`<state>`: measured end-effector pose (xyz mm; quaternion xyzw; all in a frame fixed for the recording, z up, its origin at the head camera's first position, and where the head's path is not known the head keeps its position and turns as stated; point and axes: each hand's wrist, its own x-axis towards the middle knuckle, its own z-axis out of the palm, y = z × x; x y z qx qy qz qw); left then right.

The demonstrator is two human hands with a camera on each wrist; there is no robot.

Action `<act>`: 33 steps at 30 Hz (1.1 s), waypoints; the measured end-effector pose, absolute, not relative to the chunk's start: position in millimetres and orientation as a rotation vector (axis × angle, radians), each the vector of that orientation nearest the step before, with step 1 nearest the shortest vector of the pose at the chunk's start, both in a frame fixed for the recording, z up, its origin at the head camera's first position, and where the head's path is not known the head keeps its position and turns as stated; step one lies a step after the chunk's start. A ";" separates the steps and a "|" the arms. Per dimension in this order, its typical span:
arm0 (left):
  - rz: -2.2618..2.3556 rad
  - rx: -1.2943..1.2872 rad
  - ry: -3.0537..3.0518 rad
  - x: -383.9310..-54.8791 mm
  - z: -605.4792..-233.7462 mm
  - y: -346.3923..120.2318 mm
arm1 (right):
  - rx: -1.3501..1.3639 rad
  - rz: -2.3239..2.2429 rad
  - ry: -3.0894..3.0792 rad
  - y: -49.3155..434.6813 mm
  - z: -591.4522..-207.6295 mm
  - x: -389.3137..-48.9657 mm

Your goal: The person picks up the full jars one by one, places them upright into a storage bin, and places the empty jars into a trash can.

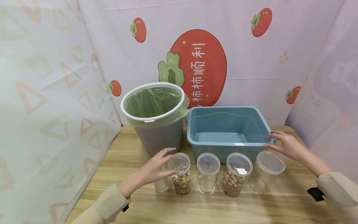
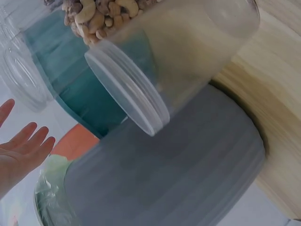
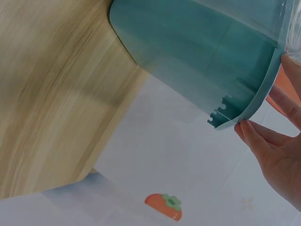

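Note:
My left hand (image 1: pixel 156 166) hovers with fingers spread beside and over the lid of a clear jar of cashews (image 1: pixel 181 183). Below this hand, partly hidden by it, stands an empty lidded jar (image 1: pixel 161 184), seen large in the left wrist view. At the right, my right hand (image 1: pixel 288 146) grips the front right corner of a blue plastic basin (image 1: pixel 223 144), thumb and fingers on its rim. Along the basin's front stand an empty clear jar (image 1: pixel 207 177), a jar of walnuts (image 1: pixel 233 183) and another empty jar (image 1: pixel 263 177), all with clear lids.
A grey trash bin (image 1: pixel 165 137) with a green liner (image 1: pixel 152 99) stands behind the jars at the left, next to the basin. Everything rests on a wooden table (image 1: pixel 167 211). A printed cloth backdrop (image 1: pixel 237 18) hangs close behind and at both sides.

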<state>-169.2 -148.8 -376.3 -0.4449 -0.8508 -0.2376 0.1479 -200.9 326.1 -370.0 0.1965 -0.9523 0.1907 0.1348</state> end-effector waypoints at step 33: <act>-0.899 -1.130 -2.374 -182.5 -384.1 -124.5 | 0.541 0.537 -2.734 323.8 -370.9 -196.7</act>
